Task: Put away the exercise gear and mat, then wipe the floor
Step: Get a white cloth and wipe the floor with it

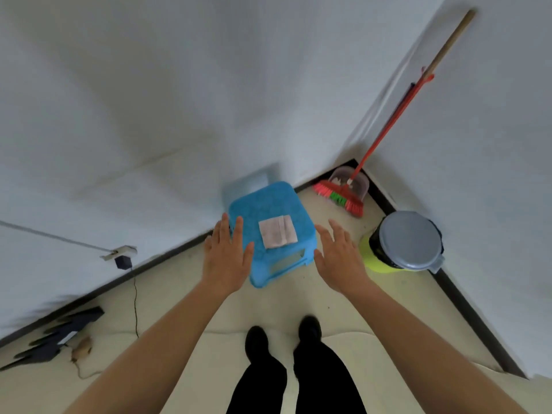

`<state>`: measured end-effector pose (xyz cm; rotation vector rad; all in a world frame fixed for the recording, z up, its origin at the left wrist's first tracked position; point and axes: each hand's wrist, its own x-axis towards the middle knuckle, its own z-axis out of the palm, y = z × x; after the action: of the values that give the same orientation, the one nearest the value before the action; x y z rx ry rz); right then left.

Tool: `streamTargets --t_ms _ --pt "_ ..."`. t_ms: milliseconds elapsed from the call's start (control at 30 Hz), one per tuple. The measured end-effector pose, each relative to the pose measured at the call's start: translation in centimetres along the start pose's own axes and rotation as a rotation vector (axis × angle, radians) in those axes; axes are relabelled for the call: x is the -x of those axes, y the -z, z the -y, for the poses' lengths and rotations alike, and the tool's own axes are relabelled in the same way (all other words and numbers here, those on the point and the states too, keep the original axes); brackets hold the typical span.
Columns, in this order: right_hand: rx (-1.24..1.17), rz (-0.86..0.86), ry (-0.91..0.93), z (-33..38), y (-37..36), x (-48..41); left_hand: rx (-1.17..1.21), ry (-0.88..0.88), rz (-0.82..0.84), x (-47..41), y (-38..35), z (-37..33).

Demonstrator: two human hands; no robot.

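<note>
A blue plastic stool (254,210) stands on the floor against the white wall, straight ahead of me. On its seat lies a folded pale pink cloth (277,231). My left hand (227,258) hovers with straight fingers over the stool's left edge and holds nothing. To the right of the stool my right hand (340,258) is stretched out, fingers spread, also holding nothing. Whether either hand touches the stool I cannot tell. My two feet in black shoes stand on the cream floor below.
A red broom (340,198) with a dustpan (355,182) leans in the corner. A grey-lidded bin (406,240) stands by the right wall. At the left wall lie a black flat object (59,336), a small brown thing with a cord (82,348) and a plug with a cable (122,261).
</note>
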<state>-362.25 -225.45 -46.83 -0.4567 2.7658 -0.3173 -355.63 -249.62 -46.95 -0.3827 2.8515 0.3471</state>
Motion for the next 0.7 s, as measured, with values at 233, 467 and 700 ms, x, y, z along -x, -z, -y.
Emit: streamTargets --t_ms 233,467,700 --pt "-0.032 0.158 0.026 -3.3 -15.2 -9.7 0.036 0.076 0.184 -6.9 -16.4 1.8" --pt "0.128 0.073 0.295 -5.2 -25.4 -14.7 -0.042 0.062 0.285 -9.0 -27.2 2.1" --pt "-0.019 -0.06 0.224 -7.2 -25.4 -15.6 -0.059 0.12 0.327 -8.9 -27.3 0.9"
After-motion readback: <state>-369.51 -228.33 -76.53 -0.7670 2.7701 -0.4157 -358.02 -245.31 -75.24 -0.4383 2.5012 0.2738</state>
